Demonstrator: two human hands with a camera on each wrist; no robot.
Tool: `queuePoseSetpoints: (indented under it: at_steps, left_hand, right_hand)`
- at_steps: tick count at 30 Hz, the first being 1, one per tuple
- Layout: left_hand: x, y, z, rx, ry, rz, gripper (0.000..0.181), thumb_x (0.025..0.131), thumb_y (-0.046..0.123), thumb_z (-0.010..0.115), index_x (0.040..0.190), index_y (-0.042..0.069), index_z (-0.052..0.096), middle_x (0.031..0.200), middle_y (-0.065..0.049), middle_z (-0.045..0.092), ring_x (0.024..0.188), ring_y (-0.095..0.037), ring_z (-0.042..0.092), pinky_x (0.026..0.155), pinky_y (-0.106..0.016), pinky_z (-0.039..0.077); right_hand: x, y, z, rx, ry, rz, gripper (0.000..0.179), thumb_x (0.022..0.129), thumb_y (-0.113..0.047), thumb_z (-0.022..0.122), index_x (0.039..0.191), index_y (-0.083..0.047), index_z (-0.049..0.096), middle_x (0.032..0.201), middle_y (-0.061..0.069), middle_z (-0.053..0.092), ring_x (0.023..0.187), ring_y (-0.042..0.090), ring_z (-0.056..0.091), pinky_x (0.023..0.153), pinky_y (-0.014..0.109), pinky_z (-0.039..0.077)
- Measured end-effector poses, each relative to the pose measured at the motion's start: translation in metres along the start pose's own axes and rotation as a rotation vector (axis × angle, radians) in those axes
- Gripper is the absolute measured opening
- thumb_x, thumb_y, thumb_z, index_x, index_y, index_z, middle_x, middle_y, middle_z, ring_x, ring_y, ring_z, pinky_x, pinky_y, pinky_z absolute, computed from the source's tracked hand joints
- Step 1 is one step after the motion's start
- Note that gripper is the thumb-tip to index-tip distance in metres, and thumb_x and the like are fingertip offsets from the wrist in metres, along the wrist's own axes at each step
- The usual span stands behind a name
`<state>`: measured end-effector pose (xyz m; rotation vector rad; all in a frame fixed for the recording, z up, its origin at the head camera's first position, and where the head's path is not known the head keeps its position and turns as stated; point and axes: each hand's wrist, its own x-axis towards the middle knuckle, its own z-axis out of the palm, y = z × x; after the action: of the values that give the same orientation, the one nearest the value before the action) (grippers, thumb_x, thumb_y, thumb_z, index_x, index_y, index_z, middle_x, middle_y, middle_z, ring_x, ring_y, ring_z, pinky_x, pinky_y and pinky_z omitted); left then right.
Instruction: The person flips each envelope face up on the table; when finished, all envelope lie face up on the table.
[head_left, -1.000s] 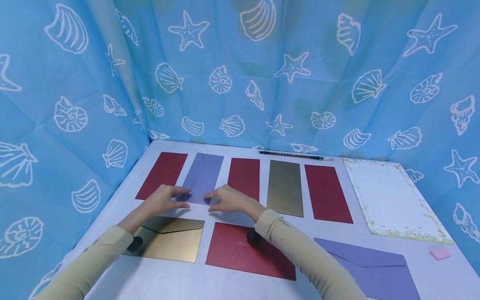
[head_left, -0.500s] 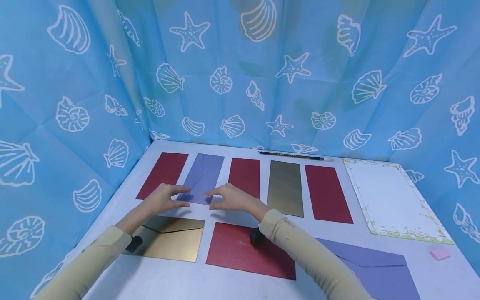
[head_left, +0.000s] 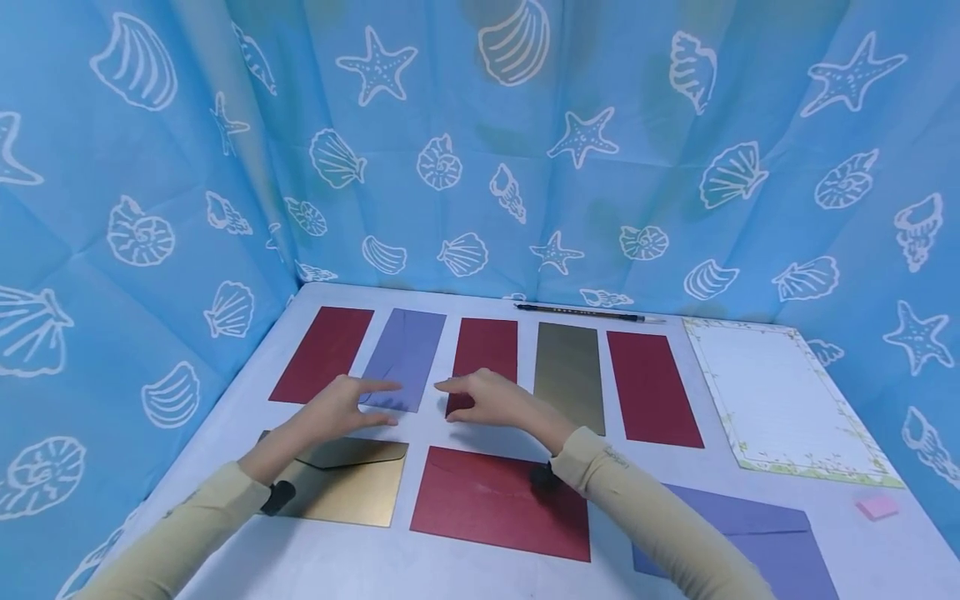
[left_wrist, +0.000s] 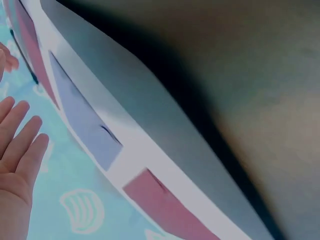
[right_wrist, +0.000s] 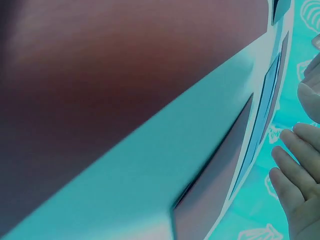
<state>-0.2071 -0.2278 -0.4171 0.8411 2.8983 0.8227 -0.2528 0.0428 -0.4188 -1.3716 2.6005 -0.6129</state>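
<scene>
Both bare hands hover over the table with empty fingers. My left hand (head_left: 341,408) overlaps the lower end of the upright purple envelope (head_left: 411,354) in the head view, its thumb and fingers spread apart. My right hand (head_left: 495,402) hangs over the lower part of the middle red envelope (head_left: 487,342), fingertips pointing left toward the other hand. In the left wrist view the fingers (left_wrist: 22,135) lie extended; the right wrist view also shows straight fingers (right_wrist: 295,165). Below the hands lie a wide gold envelope (head_left: 352,492) and a wide red envelope (head_left: 487,504).
The back row also has a red envelope (head_left: 322,354) at left, a dark gold one (head_left: 567,367) and another red one (head_left: 654,387). A wide purple envelope (head_left: 765,533), a pink eraser-like block (head_left: 876,507), a floral-bordered sheet (head_left: 780,392) and a brush (head_left: 585,312) lie further around.
Both hands have shifted right, the right hand from the purple envelope's edge to over the middle red envelope. The envelopes have stayed in place.
</scene>
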Motion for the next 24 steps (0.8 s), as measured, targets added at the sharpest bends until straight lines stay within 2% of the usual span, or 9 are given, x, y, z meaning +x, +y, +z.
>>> queuePoseSetpoints:
  at_steps: [1, 5, 7, 12, 17, 24]
  left_hand:
    - [0.001, 0.003, 0.001, -0.003, -0.01, 0.003, 0.055, 0.079, 0.027, 0.081, 0.127, 0.006, 0.063, 0.119, -0.014, 0.066, 0.111, -0.033, 0.061, 0.082, -0.041, 0.055]
    - [0.004, 0.014, 0.006, -0.006, -0.046, 0.032, 0.056, 0.08, 0.027, 0.08, 0.129, 0.006, 0.062, 0.122, -0.012, 0.065, 0.113, -0.031, 0.06, 0.085, -0.042, 0.053]
    - [0.007, 0.019, 0.009, 0.011, -0.057, 0.068, 0.057, 0.08, 0.027, 0.08, 0.129, 0.006, 0.061, 0.122, -0.011, 0.065, 0.113, -0.029, 0.061, 0.086, -0.041, 0.053]
    - [0.013, 0.028, 0.019, 0.07, -0.069, 0.136, 0.057, 0.081, 0.03, 0.079, 0.13, 0.006, 0.061, 0.126, -0.008, 0.064, 0.117, -0.024, 0.059, 0.09, -0.038, 0.051]
    - [0.021, 0.033, 0.028, 0.109, -0.097, 0.167, 0.057, 0.083, 0.033, 0.077, 0.131, 0.008, 0.061, 0.127, -0.006, 0.063, 0.121, -0.024, 0.056, 0.091, -0.036, 0.05]
    - [0.036, 0.042, 0.037, 0.143, -0.111, 0.236, 0.055, 0.085, 0.035, 0.074, 0.13, 0.008, 0.061, 0.127, -0.006, 0.063, 0.121, -0.024, 0.056, 0.09, -0.035, 0.051]
  right_hand:
    - [-0.003, 0.001, -0.001, 0.0, 0.001, 0.004, 0.052, 0.087, -0.021, 0.074, 0.133, -0.005, 0.058, 0.129, 0.008, 0.061, 0.116, 0.018, 0.059, 0.091, 0.03, 0.05]
    - [-0.017, 0.005, -0.004, -0.001, 0.003, 0.034, 0.054, 0.086, -0.022, 0.075, 0.134, -0.004, 0.057, 0.132, 0.011, 0.058, 0.122, 0.023, 0.055, 0.093, 0.034, 0.049]
    - [-0.024, 0.007, -0.005, 0.0, 0.006, 0.055, 0.055, 0.086, -0.022, 0.075, 0.135, -0.005, 0.056, 0.134, 0.012, 0.057, 0.125, 0.024, 0.053, 0.094, 0.034, 0.048]
    - [-0.041, 0.013, -0.008, -0.008, 0.017, 0.074, 0.058, 0.086, -0.023, 0.074, 0.137, -0.005, 0.054, 0.137, 0.01, 0.054, 0.128, 0.024, 0.049, 0.096, 0.036, 0.047]
    - [-0.057, 0.019, -0.011, -0.015, 0.032, 0.093, 0.06, 0.086, -0.023, 0.075, 0.137, -0.003, 0.053, 0.138, 0.011, 0.054, 0.13, 0.026, 0.047, 0.098, 0.038, 0.045]
    - [-0.079, 0.026, -0.012, -0.068, 0.041, 0.117, 0.061, 0.085, -0.024, 0.076, 0.137, -0.001, 0.053, 0.136, 0.013, 0.055, 0.126, 0.028, 0.051, 0.093, 0.038, 0.049]
